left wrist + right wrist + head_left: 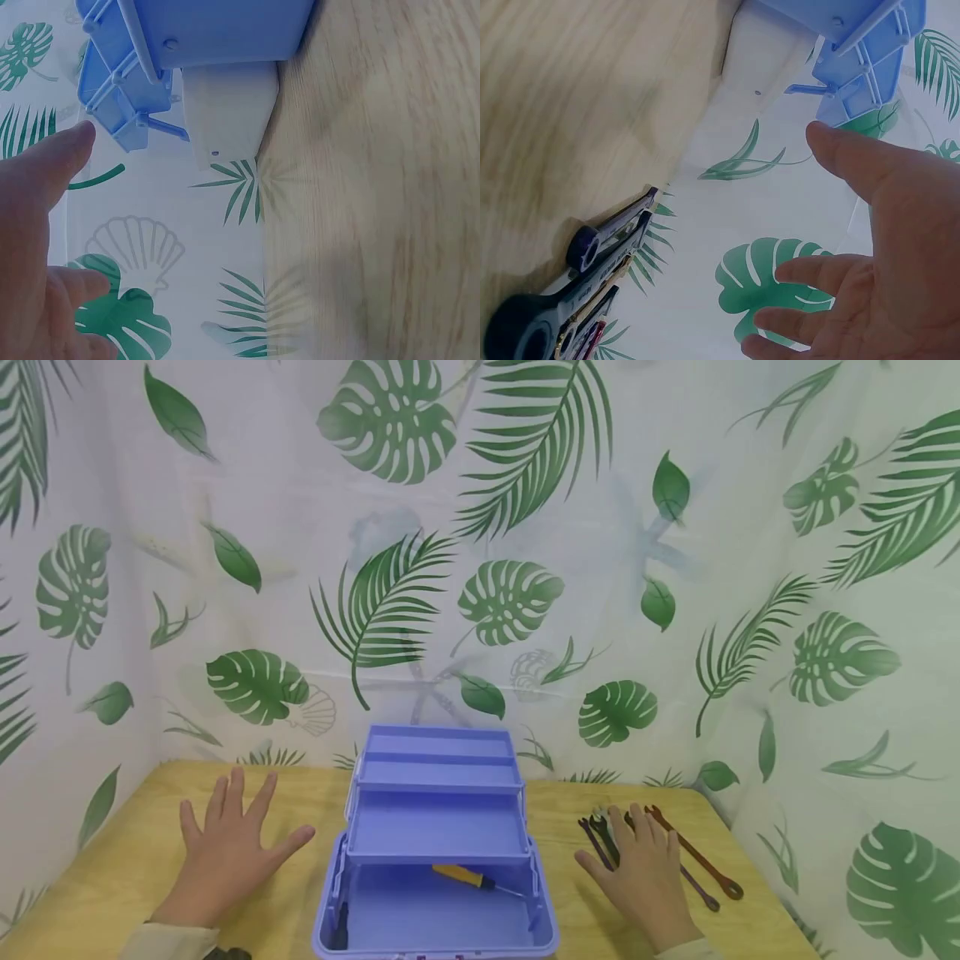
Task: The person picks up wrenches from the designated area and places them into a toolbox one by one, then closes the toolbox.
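Note:
My left hand (227, 852) is held over the table left of the toolbox, its fingers spread and nothing in it. Over several wrenches (727, 887) on the right is my right hand (645, 877), fingers extended and palm down, covering part of them. In the right wrist view, the wrenches (592, 292) lie side by side on the wood, apart from that hand's fingers. Between the hands stands a blue toolbox (438, 939) with its stepped trays (438, 822) raised. A yellow-handled screwdriver (459, 875) lies in its bottom, partly under the lowest tray.
A dark, slim object (341, 927) lies along the toolbox's left inner wall. The wooden table (285, 910) meets a leaf-patterned cloth (525, 693) at the back and sides. Behind the toolbox, a white block (229, 112) shows in the left wrist view.

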A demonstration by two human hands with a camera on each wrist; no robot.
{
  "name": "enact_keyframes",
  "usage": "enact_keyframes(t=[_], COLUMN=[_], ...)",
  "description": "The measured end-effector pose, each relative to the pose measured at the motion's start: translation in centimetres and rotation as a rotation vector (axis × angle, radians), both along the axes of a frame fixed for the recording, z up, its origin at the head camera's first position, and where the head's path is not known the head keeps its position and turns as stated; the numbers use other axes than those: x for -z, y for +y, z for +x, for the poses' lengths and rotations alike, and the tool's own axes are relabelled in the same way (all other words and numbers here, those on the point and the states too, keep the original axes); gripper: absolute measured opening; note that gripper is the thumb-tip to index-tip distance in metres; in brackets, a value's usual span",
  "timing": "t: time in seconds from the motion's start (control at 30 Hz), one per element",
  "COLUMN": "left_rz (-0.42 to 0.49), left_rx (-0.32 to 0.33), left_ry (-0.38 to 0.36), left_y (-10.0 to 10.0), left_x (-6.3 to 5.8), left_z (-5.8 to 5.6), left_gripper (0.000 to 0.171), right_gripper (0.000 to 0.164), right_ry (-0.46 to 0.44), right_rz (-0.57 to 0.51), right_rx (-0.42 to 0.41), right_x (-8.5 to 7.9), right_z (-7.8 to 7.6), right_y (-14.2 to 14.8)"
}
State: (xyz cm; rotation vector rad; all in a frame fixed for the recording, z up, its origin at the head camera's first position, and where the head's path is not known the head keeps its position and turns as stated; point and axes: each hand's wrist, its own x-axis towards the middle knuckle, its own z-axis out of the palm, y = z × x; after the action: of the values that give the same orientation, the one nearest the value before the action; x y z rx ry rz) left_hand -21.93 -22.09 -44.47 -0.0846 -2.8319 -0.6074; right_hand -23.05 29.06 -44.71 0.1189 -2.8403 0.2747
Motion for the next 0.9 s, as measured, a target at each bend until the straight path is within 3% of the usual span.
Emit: enact_keyframes(t=[0.43, 0.7, 0.8, 0.9], left_rz=[-0.003, 0.054, 0.087, 0.100], left_rx=[-0.001, 0.026, 0.041, 0.051], left_ry=[-0.023, -0.043, -0.061, -0.046], left_y=[-0.22, -0.24, -0.10, -0.05], left_x=[0.35, 0.28, 0.08, 0.22], left_z=[-0.22, -0.33, -0.15, -0.17], left_gripper=[0.102, 0.097, 0.095, 0.093], right_gripper=[0.089, 0.083, 0.076, 0.058], right_ry=[-0.020, -0.110, -0.121, -0.152], right_rz=[-0.026, 0.014, 0.013, 0.001], right_rx=[-0.019, -0.019, -0.011, 0.000], right_x=[-0.16, -0.75, -0.71, -0.63], right_z=[-0.05, -0.10, -0.16, -0.18], right_y=[0.45, 0.63, 0.75, 0.92])
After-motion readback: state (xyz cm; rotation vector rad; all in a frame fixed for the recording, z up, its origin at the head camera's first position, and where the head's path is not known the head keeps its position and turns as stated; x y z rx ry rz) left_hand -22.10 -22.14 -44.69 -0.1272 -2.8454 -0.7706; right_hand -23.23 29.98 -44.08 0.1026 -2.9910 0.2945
